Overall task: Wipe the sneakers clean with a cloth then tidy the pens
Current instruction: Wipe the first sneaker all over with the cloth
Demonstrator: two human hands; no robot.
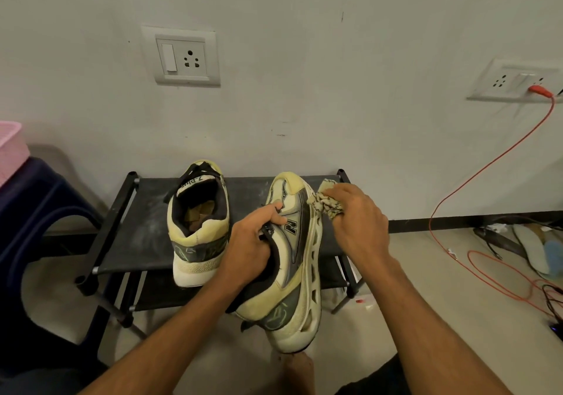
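Where the pale wall meets the floor, one black shoe rack of two tiers stands at the middle of the view. One dark blue chair stands at nine o'clock of the rack. One pink basket rests on it, cut off by the view's left edge.

Two sneakers are in view, both cream and grey. The first sneaker stands upright on the left half of the rack's top tier, heel toward six o'clock and toe toward twelve, with something brown inside its opening. The second sneaker is held at four o'clock of the first. It is turned on its side, toe at twelve o'clock over the top tier, heel at six, sole facing three o'clock. Whether its toe touches the rack I cannot tell.

Two hands are on it. The left hand grips its collar and laces from the nine o'clock side, fingers curled over the upper. The right hand, at two o'clock of the left, is closed around one cloth, a bunched patterned rag, which it presses against the sole's edge near the toe.

One white socket plate is set in the wall at eleven o'clock above the rack, and another socket plate at two o'clock near the right edge. One red cable is plugged into the latter and drops to the floor at four o'clock, where it loops.
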